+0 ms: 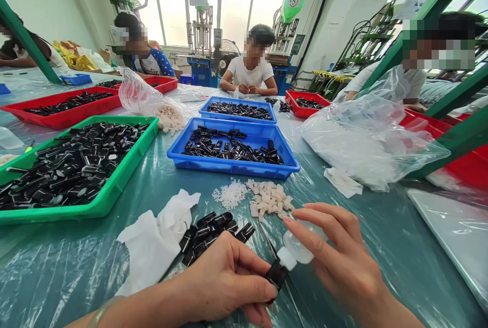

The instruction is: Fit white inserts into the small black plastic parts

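Note:
My left hand (232, 285) pinches a small glossy black plastic part (277, 274) between thumb and fingers. In my right hand (345, 254) is a translucent squeeze bottle (299, 246), tipped so that its white cap end meets the black part. The exact point of contact is too small to make out. A thin metal tool (294, 300), perhaps tweezers, lies on the table beneath the part. Behind my left hand is a loose pile of similar black parts (213, 229), beside a crumpled white cloth (152, 241).
Beyond my hands are small white pieces (231, 193) and beige chunks (270, 197). Blue trays (232, 166), a green tray (125, 175) and red trays (57, 120) hold black parts. A clear plastic bag (366, 135) sits right, near a green frame post (457, 145). Co-workers sit around the table.

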Tool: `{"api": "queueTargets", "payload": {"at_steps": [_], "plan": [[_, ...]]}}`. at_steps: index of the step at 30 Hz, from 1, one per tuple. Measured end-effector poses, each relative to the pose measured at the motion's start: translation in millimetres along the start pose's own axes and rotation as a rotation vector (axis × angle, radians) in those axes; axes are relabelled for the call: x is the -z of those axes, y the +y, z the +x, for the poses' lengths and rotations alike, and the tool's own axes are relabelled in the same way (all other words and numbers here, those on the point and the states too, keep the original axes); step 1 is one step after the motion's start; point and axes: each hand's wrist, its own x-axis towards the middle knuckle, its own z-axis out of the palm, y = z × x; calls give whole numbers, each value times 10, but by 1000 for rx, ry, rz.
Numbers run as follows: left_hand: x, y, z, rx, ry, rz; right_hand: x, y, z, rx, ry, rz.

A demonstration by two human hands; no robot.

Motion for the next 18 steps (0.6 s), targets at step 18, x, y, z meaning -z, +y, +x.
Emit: {"api": "queueTargets", "payload": {"at_steps": [18], "plan": [[2, 28, -3, 4, -6, 34, 5, 26, -5, 33, -10, 18]]}}
